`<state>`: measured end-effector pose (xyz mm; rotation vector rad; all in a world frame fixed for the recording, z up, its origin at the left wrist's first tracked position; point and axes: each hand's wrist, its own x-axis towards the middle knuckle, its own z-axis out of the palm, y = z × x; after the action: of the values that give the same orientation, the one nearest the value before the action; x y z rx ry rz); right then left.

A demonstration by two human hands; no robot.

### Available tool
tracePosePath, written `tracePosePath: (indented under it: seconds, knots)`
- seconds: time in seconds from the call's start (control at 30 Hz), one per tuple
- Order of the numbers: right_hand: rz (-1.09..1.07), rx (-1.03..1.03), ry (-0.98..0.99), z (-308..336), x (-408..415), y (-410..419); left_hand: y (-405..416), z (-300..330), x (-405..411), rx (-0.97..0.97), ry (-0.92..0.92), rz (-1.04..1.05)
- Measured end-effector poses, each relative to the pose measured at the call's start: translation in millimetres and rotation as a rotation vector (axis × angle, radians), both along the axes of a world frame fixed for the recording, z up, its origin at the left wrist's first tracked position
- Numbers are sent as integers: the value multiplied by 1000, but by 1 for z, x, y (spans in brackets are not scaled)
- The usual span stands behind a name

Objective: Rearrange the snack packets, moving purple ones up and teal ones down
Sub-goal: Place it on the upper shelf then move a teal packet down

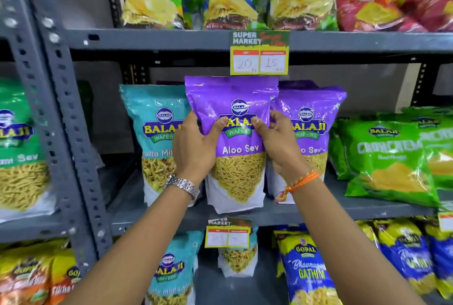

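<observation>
A purple Aloo Sev packet point(235, 98) stands upright at the front of the middle shelf point(318, 214). My left hand point(196, 145) grips its left side and my right hand point(279, 142) its right side, thumbs on the front. A second purple packet point(316, 108) stands just right of it, partly hidden behind my right hand. A teal packet point(157, 118) stands to the left on the same shelf. On the shelf below, another teal packet point(171, 268) stands under my left forearm, and a further packet point(239, 260) beside it has its top hidden behind a price tag.
The top shelf point(147, 39) holds green chip bags point(230, 3) and red bags point(392, 10). Green Crunchem bags point(382, 157) lie at the right of the middle shelf. Blue Gopal packets point(308, 272) fill the lower right. A price tag point(259, 59) hangs above the held packet. A grey upright point(61, 108) stands left.
</observation>
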<state>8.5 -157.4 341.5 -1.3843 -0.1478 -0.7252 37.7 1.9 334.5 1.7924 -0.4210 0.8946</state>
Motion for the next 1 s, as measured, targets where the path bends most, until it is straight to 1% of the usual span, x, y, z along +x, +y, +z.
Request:
tracePosePath:
  seconds: [0.17, 0.27, 0.33, 0.43, 0.5, 0.6, 0.67, 0.7, 0.77, 0.8, 0.87, 0.93, 1.0]
  knots:
    - [-87, -55, 37, -18, 13, 2, -3, -9, 9, 35, 56, 12]
    - [-130, -78, 56, -25, 21, 1, -3, -13, 13, 20, 63, -1]
    - [-229, -180, 69, -27, 23, 2, 0, -14, 16, 9, 67, -19]
    - [-401, -359, 57, -30, 21, -1, 11, -16, 9, -72, 138, -117]
    - [-517, -458, 68, -33, 17, -3, 23, -21, 3, -109, 166, -99]
    - [-701, -618, 102, -35, 6, 0, 46, -35, -2, -165, 115, -30]
    - [-822, -624, 73, -35, -12, 5, 63, -45, -4, -229, 44, 23]
    - [-839, -595, 11, -35, -22, 12, 71, -49, -4, -234, 6, 70]
    - [-771, -563, -114, -41, -35, 35, 86, -57, -2, -196, -24, 138]
    - [-695, -565, -130, -46, -37, 49, 91, -61, 2, -172, -1, 154]
    - [-488, -579, -97, -58, -34, 80, 101, -68, 14, -159, 117, 162]
    - [-308, -603, -57, -71, -26, 105, 107, -72, 23, -250, 269, 76]
    - [-183, -623, -1, -82, -15, 121, 111, -74, 31, -388, 394, -81]
